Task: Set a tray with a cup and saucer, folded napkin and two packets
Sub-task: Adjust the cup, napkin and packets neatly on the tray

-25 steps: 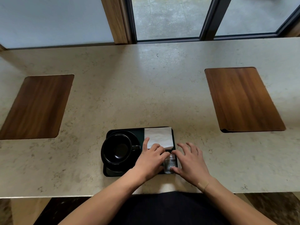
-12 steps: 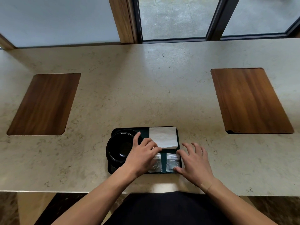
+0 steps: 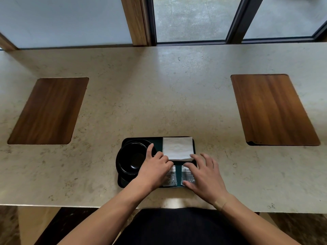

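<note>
I see a dark tray (image 3: 177, 138) sitting near the front edge of the pale stone bench (image 3: 159, 96), straight ahead of me. On its left half a black cup (image 3: 130, 159) stands in a black saucer (image 3: 123, 175), the cup upright and open to the camera. A folded white napkin (image 3: 177, 148) lies flat in the far right corner of the tray. In front of the napkin, on the near right part of the tray, two small grey packets lie side by side with a narrow gap between them: the left packet (image 3: 172, 178) and the right packet (image 3: 187, 175).

My left hand (image 3: 155, 171) rests over the middle of the tray, fingers curled loosely together, its thumb lying against the right rim of the cup and its knuckles covering most of the left packet. I cannot tell whether its fingertips pinch anything, since they are tucked under the hand. My right hand (image 3: 206, 175) lies palm down with fingers spread; the forefinger reaches the near right corner of the napkin and the thumb sits at the near edge of the right packet, seemingly pressing on it rather than gripping it.

Two wooden mats lie well apart on either side, the left mat (image 3: 48, 111) and the right mat (image 3: 273, 110).
</note>
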`<state>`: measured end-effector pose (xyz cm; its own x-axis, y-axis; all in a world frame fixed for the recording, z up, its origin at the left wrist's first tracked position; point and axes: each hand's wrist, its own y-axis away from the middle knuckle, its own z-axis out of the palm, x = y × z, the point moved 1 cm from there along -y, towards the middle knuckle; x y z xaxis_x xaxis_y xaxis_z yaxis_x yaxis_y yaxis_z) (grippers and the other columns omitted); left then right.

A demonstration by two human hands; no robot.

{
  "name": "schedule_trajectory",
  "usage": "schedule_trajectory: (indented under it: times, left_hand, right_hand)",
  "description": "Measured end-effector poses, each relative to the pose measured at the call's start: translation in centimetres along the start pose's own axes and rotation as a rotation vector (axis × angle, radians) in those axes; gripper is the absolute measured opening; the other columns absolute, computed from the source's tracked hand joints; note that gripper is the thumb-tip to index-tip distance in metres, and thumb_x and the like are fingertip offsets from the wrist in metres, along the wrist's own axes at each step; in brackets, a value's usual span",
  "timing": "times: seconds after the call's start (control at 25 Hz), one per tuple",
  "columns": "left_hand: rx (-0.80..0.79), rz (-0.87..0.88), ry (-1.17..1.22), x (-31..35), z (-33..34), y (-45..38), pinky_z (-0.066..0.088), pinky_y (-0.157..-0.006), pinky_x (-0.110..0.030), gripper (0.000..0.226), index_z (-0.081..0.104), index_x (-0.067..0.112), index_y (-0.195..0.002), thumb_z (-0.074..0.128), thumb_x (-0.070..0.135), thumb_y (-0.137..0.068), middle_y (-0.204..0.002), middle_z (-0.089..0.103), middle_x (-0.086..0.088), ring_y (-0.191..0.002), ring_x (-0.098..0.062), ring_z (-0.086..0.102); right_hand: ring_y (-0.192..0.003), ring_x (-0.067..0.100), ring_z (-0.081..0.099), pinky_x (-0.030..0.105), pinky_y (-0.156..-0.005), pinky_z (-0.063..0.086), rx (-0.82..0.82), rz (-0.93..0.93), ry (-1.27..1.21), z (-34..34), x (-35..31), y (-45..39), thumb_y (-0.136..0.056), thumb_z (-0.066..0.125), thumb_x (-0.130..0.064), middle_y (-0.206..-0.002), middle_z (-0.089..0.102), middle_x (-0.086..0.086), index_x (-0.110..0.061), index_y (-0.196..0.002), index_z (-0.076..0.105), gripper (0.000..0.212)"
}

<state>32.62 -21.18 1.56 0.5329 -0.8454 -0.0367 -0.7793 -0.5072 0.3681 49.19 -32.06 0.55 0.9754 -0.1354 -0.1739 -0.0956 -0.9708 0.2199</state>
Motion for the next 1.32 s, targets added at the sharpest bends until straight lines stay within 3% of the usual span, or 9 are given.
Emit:
schedule_trajectory:
  times: [0.48, 1.0, 1.32]
  left_hand:
    - [-0.049, 0.055, -0.075, 0.0, -0.4, 0.3, -0.007, -0.112, -0.065, 0.065, 0.036, 0.022, -0.135, 0.069, 0.019, -0.080, -0.125, 0.048, -0.010, -0.122, -0.033, 0.041]
    - [-0.035, 0.054, -0.079, 0.0, -0.2, 0.2, -0.008, -0.111, -0.065, 0.056, 0.043, 0.021, -0.129, 0.069, 0.018, -0.080, -0.121, 0.049, -0.008, -0.118, -0.032, 0.043]
    - [-0.055, 0.049, -0.085, 0.0, -0.4, 0.2, -0.006, -0.111, -0.066, 0.063, 0.041, 0.024, -0.132, 0.072, 0.019, -0.078, -0.125, 0.047, -0.009, -0.122, -0.032, 0.041]
  right_hand:
    - [-0.140, 0.037, 0.021, 0.057, -0.113, 0.020, -0.070, -0.112, 0.021, 0.9, -2.0, -0.5, -0.076, 0.060, -0.053, -0.149, 0.038, 0.004, -0.030, -0.103, 0.062, 0.035]
    - [-0.143, 0.035, 0.013, 0.054, -0.115, 0.013, -0.080, -0.109, -0.018, 0.9, -2.1, -0.2, -0.078, 0.058, -0.051, -0.152, 0.033, 0.002, -0.030, -0.105, 0.061, 0.034]
    - [-0.140, 0.037, 0.023, 0.055, -0.113, 0.018, -0.072, -0.102, 0.002, 1.0, -2.3, 0.1, -0.075, 0.062, -0.048, -0.147, 0.041, 0.003, -0.029, -0.103, 0.064, 0.034]
